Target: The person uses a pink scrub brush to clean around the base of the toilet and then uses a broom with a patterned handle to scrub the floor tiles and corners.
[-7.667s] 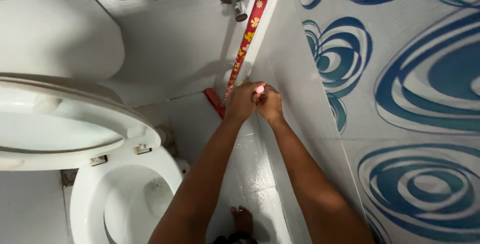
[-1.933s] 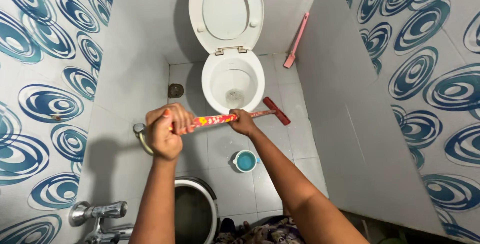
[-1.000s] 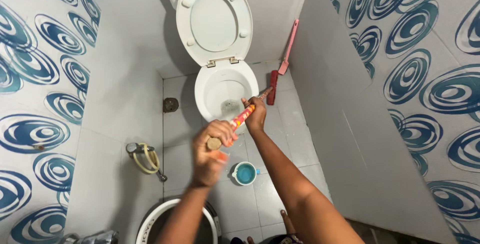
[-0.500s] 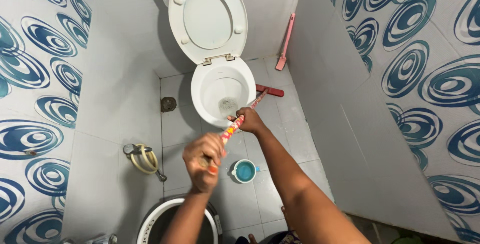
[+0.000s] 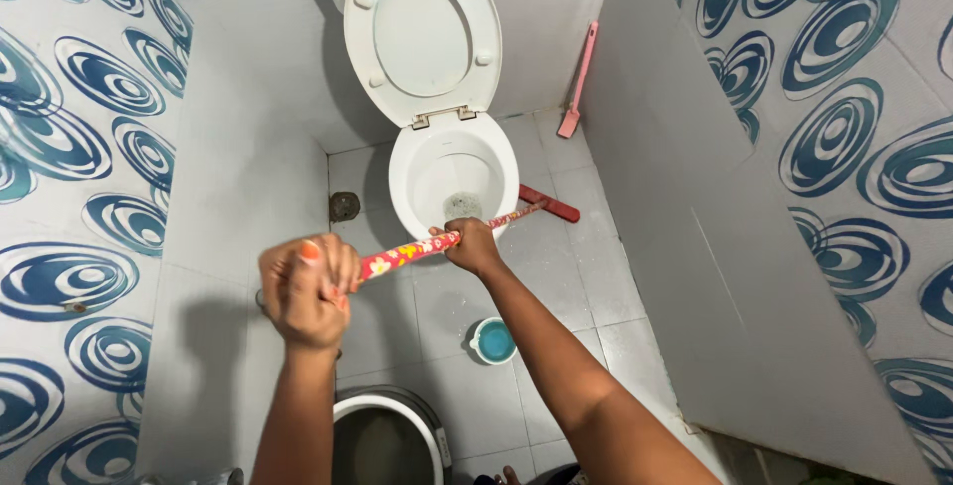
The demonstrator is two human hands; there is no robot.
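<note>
Gripping the long floral-patterned handle (image 5: 437, 240) with both hands, the person is working a red floor wiper around the toilet base, so here's how I'd judge doing it well. Starting at the left: the left hand (image 5: 306, 286) is wrapped fully shut around the top end of the handle, fingers curled tight, and that's probably the hand that should be doing the steering while staying loose at the wrist. Moving along, the right hand (image 5: 473, 244) is also closed around the handle about midway, right in front of the toilet bowl (image 5: 453, 179), and I'd say this one should be pressing down so the blade is staying flat. The handle is running low and slanted to the right, and the red wiper head (image 5: 550, 203) is sitting on the floor tiles (image 5: 586, 277) just to the right of the bowl, near the side wall. Short pulls are likely working better than big sweeps in a corner this cramped. Worth watching for the small blue mug (image 5: 493, 340) standing on the floor nearer the person, and the white bucket (image 5: 387, 435) at the bottom edge. A pink brush (image 5: 578, 80) is leaning in the far right corner, well out of the way.
</note>
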